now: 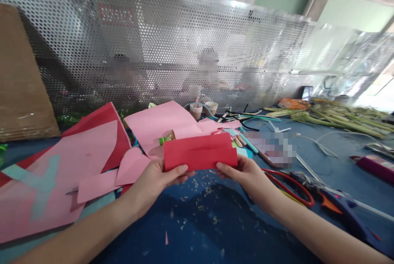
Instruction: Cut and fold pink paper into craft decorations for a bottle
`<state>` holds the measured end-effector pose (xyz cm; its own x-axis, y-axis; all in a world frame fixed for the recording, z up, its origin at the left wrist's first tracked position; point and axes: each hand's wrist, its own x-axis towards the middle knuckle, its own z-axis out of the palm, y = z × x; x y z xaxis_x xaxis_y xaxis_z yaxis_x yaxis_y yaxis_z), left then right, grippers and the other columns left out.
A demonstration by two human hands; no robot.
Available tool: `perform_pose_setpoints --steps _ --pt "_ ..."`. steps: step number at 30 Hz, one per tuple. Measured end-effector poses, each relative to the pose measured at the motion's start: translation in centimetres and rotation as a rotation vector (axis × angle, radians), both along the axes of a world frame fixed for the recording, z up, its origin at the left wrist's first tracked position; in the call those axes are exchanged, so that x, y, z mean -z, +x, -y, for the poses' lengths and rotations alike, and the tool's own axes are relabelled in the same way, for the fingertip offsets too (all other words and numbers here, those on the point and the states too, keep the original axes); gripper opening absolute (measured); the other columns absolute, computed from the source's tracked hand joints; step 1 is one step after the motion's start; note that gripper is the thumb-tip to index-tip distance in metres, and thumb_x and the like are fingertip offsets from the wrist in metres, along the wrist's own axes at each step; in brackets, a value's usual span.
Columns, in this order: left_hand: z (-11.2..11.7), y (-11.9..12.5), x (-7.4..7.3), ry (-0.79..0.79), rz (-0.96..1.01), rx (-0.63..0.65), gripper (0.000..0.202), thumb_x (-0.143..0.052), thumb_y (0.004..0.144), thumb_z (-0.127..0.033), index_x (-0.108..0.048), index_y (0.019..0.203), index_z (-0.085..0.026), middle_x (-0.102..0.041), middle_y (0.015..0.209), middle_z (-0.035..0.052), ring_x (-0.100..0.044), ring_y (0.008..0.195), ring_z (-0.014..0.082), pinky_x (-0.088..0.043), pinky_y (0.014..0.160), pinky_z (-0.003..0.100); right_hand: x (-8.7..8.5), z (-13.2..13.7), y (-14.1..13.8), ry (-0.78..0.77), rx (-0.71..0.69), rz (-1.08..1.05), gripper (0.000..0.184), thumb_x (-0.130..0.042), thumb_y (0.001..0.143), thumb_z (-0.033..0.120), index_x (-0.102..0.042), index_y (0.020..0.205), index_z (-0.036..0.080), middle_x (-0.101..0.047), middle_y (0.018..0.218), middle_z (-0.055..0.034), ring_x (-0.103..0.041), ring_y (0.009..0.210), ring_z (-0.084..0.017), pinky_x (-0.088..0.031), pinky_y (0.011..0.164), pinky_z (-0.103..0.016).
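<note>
A folded strip of red paper (197, 151) is held up in front of me, roughly level, above the blue table. My left hand (166, 174) pinches its lower left corner, thumb in front and fingers behind. At the lower right corner, my right hand (237, 169) grips it the same way. Behind the strip lie pink paper sheets (163, 120) and a cut-off green-capped bottle neck (168, 137). Pink paper pieces (131, 167) rest beside my left wrist. Red-handled scissors (295, 190) lie near my right forearm.
A blue glue gun (344, 210) with a cord lies at the right, near a purple box (377, 167). Two cups (196, 110) stand by the perforated metal screen (172, 51). Cardboard (26, 75) leans at the left. Green stalks (335, 116) lie at the back right. Scraps dot the blue table (197, 231).
</note>
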<state>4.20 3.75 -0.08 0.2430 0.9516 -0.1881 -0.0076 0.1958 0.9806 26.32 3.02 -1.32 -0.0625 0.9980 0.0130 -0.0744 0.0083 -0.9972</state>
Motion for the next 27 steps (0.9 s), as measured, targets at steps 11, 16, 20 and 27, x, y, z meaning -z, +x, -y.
perform_pose_setpoints --steps 11,16,20,27 --pt "0.8 0.4 -0.3 -0.052 0.015 0.004 0.034 -0.083 0.066 -0.037 -0.076 0.092 -0.017 -0.079 0.087 0.0079 -0.073 0.087 0.0241 -0.057 0.076 0.030 -0.1 0.1 -0.2 -0.056 -0.031 -0.069 0.034 -0.087 0.055 0.045 -0.074 0.068 0.017 -0.070 0.061 0.0001 -0.060 0.056 -0.013 -0.050 0.060 -0.027" --pt "0.9 0.6 -0.2 -0.082 0.012 -0.023 0.037 -0.084 0.062 -0.040 -0.076 0.089 -0.016 -0.079 0.085 0.0087 -0.073 0.086 0.0238 -0.057 0.078 0.030 -0.1 0.2 -0.2 -0.058 -0.041 -0.082 0.032 -0.088 0.056 0.043 -0.074 0.070 0.018 -0.070 0.061 0.0016 -0.059 0.056 -0.011 -0.049 0.059 -0.024" --pt "0.8 0.6 -0.1 -0.064 0.002 -0.032 0.037 -0.084 0.063 -0.040 -0.077 0.091 -0.017 -0.079 0.086 0.0076 -0.073 0.088 0.0238 -0.056 0.079 0.030 0.2 0.0 -0.1 -0.048 -0.048 -0.091 0.030 -0.088 0.058 0.041 -0.075 0.070 0.017 -0.069 0.060 0.0020 -0.058 0.057 -0.010 -0.048 0.060 -0.023" --pt "1.5 1.2 -0.3 -0.016 0.026 -0.106 0.032 -0.084 0.061 -0.042 -0.078 0.084 -0.020 -0.080 0.084 0.0061 -0.074 0.085 0.0248 -0.057 0.078 0.032 0.3 0.5 -0.5 -0.047 -0.083 -0.146 0.029 -0.085 0.062 0.044 -0.076 0.076 0.020 -0.073 0.070 -0.0001 -0.063 0.063 -0.013 -0.052 0.066 -0.026"
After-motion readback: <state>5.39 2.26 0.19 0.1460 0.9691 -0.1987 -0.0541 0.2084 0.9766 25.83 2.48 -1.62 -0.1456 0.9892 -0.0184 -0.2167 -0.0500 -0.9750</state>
